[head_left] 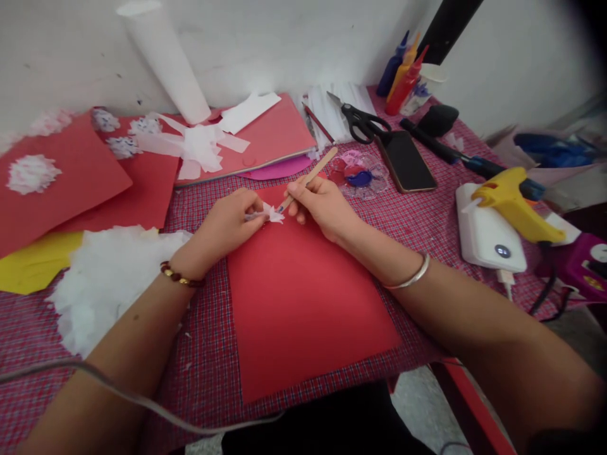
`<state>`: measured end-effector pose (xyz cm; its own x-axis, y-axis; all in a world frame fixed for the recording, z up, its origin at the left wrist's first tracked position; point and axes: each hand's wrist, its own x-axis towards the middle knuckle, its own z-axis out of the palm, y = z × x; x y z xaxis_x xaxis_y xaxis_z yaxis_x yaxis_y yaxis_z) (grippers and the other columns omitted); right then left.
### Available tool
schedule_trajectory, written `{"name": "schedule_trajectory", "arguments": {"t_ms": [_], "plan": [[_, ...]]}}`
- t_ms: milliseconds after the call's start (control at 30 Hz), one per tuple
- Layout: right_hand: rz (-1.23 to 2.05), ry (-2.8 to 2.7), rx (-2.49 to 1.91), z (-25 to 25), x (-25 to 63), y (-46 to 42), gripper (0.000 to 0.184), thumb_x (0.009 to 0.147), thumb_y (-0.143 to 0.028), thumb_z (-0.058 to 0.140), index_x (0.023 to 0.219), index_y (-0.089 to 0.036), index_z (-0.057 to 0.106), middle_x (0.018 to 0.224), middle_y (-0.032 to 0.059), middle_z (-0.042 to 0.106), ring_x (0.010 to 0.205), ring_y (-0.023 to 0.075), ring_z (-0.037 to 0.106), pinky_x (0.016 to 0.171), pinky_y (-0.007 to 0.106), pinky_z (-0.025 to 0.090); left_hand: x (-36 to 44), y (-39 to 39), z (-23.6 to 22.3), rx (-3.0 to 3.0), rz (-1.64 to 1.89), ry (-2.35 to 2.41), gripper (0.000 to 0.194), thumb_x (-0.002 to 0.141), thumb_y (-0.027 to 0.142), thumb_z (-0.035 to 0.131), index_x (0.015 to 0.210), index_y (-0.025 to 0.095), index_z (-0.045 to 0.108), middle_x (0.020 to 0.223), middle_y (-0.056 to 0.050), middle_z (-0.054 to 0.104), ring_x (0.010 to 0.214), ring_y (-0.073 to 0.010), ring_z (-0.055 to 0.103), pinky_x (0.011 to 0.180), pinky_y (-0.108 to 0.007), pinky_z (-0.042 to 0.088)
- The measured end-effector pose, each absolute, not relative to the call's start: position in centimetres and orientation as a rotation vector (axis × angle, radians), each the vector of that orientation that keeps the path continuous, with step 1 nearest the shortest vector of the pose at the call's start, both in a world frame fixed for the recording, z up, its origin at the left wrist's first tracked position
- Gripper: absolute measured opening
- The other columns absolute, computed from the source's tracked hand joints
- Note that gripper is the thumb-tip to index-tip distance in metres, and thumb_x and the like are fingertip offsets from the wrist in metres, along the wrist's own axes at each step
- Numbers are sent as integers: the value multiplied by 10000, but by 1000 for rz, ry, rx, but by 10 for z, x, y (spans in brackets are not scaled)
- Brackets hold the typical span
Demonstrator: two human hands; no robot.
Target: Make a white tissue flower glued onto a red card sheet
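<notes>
My left hand [237, 218] pinches a small white tissue-paper flower [275, 213] by its twisted end, over the top of a red paper sheet [313, 297]. Between the fingers of my right hand [315, 201] is a flat wooden craft stick [322, 165], slanting up to the right. Its lower tip, marked with dark blue, is at the flower's petals; whether it touches them I cannot tell. Just beyond my right hand sits a clear palette [378, 174] with red and blue paint.
White tissue pieces [109, 278] are heaped at left, below red sheets with paper flowers [34, 174]. Scissors [358, 120], a phone [408, 161] and paint bottles [408, 82] stand or lie at back right. A yellow glue gun [519, 205] rests on a white power bank [490, 237]. A cable [137, 398] crosses the front.
</notes>
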<state>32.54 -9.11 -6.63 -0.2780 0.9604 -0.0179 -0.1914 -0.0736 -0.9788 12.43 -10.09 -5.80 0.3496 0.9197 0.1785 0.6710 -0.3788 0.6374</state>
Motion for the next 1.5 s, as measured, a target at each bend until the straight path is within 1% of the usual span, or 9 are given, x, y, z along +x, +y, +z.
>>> {"name": "schedule_trajectory", "arguments": {"t_ms": [133,433,633,833,967,1100,1233,1367,1500], "plan": [[1457,-1387,-945,-68,323,-93,303,907,-422,678,730,-194,586,594,-26,634,453,69,505,448,196,410,125,-99,-57,2043,696,1450,104,785,228,624,683,212,610,633,13,571,595,-151,466,580,-276,301],[1353,-1629,-901,-73,315,-94,207,956,-235,600,755,-192,572,625,-26,593,557,95,529,563,231,424,125,-98,-58,1830,742,1457,101,748,200,696,666,208,637,561,28,564,521,-130,417,553,-283,253],[1269,-1724,-884,-76,313,-98,207,963,-363,582,818,-215,594,686,-15,602,637,125,556,605,247,435,127,-98,-54,1925,675,1490,111,763,188,645,655,207,628,583,20,581,549,-143,460,550,-282,264],[1109,-1862,-891,-73,308,-103,163,978,-307,523,865,-211,590,772,5,624,740,144,591,630,242,433,120,-97,-44,2061,571,1398,313,882,301,496,583,212,532,536,8,494,551,-154,441,558,-300,263],[1096,-1828,-918,-77,305,-103,153,963,-275,534,835,-199,568,705,-10,600,654,123,574,586,235,426,117,-99,-43,2054,541,1320,196,818,308,513,690,200,615,621,-1,577,591,-152,489,563,-279,315],[1359,-1413,-954,-78,310,-96,168,963,-296,541,826,-200,529,615,-46,590,494,89,544,500,215,452,118,-95,-41,2001,460,1336,193,810,325,539,712,181,624,644,-12,594,599,-148,525,566,-272,366],[1508,-1037,-967,-71,320,-92,193,957,-333,573,828,-196,532,572,-66,590,423,71,523,458,199,477,95,-108,-17,1709,673,1395,166,840,340,598,860,183,650,759,-35,663,677,-161,628,649,-299,485],[1519,-1036,-938,-70,326,-92,191,906,-288,653,759,-187,585,551,-46,602,423,72,530,452,199,469,37,-166,20,1724,914,1649,149,859,325,629,889,187,678,810,-47,691,713,-158,633,684,-312,500],[1543,-1043,-924,-82,327,-84,228,910,-174,609,685,-198,640,547,5,617,420,84,539,466,239,458,-15,-258,30,1931,612,1959,175,852,358,628,835,197,695,758,-37,689,684,-168,612,643,-305,480]]}}
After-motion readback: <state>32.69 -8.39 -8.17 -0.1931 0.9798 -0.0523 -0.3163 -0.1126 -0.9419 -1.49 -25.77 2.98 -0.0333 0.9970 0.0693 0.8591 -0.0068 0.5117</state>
